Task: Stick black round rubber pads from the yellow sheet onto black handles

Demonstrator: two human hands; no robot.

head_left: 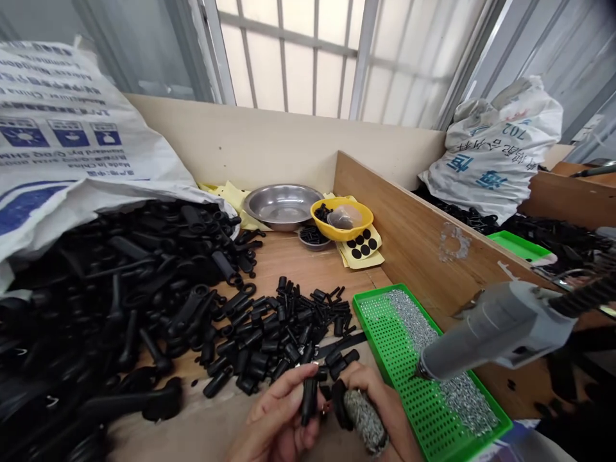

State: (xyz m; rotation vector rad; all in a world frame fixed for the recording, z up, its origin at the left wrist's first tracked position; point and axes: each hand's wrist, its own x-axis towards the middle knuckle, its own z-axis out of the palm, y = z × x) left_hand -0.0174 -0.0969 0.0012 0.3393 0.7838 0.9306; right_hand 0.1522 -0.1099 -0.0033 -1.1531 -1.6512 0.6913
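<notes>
At the bottom centre my left hand (276,417) is closed, its thumb and fingers pinching a short black plastic sleeve (309,401) held nearly upright. Just right of it, my right hand (385,401) curls round a tool with a grey, fuzzy wrapped handle (364,420) and a black ring-like end. A small coppery bit shows between the two hands; what it belongs to is unclear. Loose black sleeves and pins (269,337) lie in a heap right behind my hands.
Larger black handle-like parts (158,276) spill from a white woven sack (81,135) at left. A green perforated tray (402,359) of small silvery screws sits at right under a grey electric screwdriver (486,333). Behind are a steel basin (282,204), yellow bowl (353,232) and wooden divider (409,237).
</notes>
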